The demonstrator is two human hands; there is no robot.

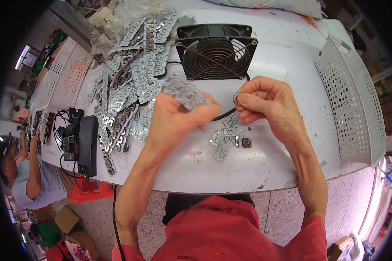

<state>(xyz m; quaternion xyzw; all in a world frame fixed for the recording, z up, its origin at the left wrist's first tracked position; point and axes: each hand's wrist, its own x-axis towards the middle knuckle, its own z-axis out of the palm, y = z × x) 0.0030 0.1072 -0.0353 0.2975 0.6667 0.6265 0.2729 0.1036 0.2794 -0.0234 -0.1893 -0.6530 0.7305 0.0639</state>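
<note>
My left hand [183, 114] is closed round a strip of silvery stamped metal pieces [185, 90], which is smeared by motion. To its right, my right hand [262, 99] pinches a small round metal part [236, 98] between thumb and fingers; its exact kind is too small to make out. Below and between the hands lie several loose silvery metal pieces [222, 151] with a dark round part [246, 142] beside them. A large heap of similar metal strips [146, 71] spreads over the table to the left, some of them carrying brown round parts.
A black fan [217, 56] with a wire guard stands behind my hands on the white table [287, 61]. Perforated baskets stand at the right [355, 104] and far left [69, 71]. A black power unit [88, 145] with cables lies left. Another person [32, 174] works beyond it.
</note>
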